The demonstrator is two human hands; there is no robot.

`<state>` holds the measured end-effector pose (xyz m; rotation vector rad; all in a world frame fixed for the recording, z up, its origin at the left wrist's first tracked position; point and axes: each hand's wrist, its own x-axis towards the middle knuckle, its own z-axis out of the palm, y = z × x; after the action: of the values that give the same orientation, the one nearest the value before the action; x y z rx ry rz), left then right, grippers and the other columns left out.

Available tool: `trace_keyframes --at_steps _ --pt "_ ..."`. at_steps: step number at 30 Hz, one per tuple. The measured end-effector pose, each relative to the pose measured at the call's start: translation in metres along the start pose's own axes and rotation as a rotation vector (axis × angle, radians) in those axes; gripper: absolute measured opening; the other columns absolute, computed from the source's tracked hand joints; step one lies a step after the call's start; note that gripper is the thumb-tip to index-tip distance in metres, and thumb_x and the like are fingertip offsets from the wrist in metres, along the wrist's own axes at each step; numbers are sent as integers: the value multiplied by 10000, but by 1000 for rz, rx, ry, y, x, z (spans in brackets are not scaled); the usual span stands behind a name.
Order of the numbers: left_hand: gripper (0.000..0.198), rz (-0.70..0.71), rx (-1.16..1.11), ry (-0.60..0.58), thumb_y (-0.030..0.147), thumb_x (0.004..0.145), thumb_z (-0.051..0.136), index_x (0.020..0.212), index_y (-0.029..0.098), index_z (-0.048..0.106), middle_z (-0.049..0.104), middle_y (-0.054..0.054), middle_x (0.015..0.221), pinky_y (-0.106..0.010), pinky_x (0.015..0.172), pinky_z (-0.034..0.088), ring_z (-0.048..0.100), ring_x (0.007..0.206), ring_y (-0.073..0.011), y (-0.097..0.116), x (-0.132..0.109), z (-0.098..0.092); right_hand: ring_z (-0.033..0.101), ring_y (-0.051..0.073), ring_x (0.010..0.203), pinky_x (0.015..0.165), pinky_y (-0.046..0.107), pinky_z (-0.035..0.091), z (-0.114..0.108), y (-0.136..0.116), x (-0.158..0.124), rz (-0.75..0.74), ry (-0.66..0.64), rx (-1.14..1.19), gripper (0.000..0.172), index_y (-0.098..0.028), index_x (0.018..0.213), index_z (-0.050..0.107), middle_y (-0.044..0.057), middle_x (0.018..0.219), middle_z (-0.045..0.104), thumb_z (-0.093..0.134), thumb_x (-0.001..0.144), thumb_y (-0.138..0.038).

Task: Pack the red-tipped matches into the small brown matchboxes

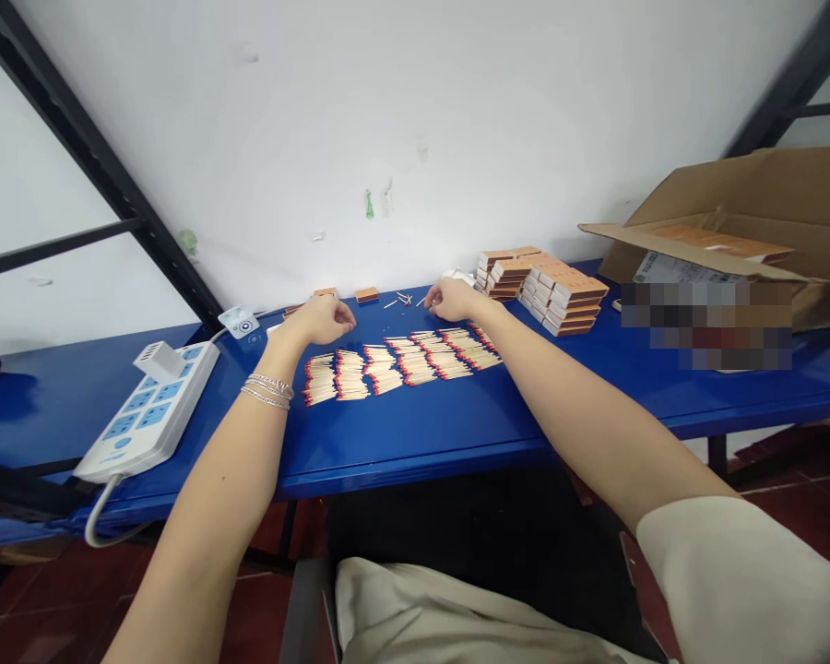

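My left hand (324,319), with thin bracelets (268,391) at its wrist, hovers over the back left of the blue table, fingers loosely bent and apart, nothing visible in them. Farther right, my right hand (451,300) pinches a match (421,302) at its fingertips. Several loose matches (402,299) lie between the hands. Closer to me, matches with red heads (385,369) are spread in side-by-side columns of small bundles. Near my left hand are a small matchbox (367,295) and more brown box pieces, partly hidden behind the hand.
Stacked matchboxes (560,293) stand to the right by the wall. An open cardboard box (726,207) occupies the far right. On the left lie a white power strip (156,410) with a plugged-in adapter and a small white device (239,322). The blue table (415,433) ends close to my lap.
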<state>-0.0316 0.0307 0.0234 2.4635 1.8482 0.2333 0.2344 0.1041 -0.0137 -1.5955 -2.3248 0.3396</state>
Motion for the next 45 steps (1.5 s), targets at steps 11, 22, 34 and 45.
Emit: trace_keyframes --at_steps 11,22,34,45 --pt "276 -8 -24 1 193 719 608 945 179 766 756 -61 944 -272 792 520 678 861 -197 -2 1 2 640 243 1076 940 330 476 9 12 12 15 75 -65 412 -188 1211 683 110 1146 715 630 803 -168" --pt "280 -5 -38 8 198 712 607 939 168 768 756 -71 927 -289 801 524 679 854 -205 -2 0 2 671 280 1028 831 289 522 10 7 9 112 79 -127 253 -89 1016 739 198 1035 732 636 800 -171" --pt "274 12 -6 20 230 729 586 924 181 772 758 -64 937 -276 775 520 677 855 -201 -3 1 3 672 207 884 797 294 518 -34 29 -4 13 -359 -183 152 -257 794 775 -7 884 747 749 689 -150" --pt "277 5 -23 0 234 730 605 943 175 773 757 -76 936 -290 787 514 678 850 -205 -2 2 2 670 267 1014 872 341 518 -2 11 3 125 146 -105 225 -172 956 769 144 1085 719 704 799 -319"
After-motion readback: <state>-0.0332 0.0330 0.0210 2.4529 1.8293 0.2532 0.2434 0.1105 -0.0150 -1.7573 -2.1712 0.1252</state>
